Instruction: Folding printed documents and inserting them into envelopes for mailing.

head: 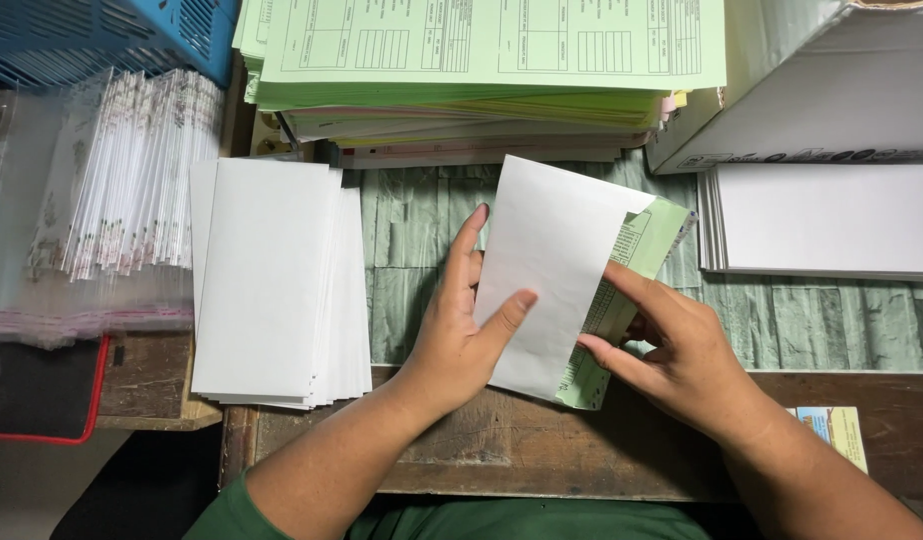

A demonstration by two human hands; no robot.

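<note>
Here, above the bench, a white envelope stands nearly upright, long axis tilted slightly right. The left hand pinches its left edge; the right hand grips a green slip jutting from its right side.

I am at an office desk for paperwork. In front of me is a tall pile of green printed forms, beside it a stack of white envelopes, packed sleeves and a cardboard box.
</note>
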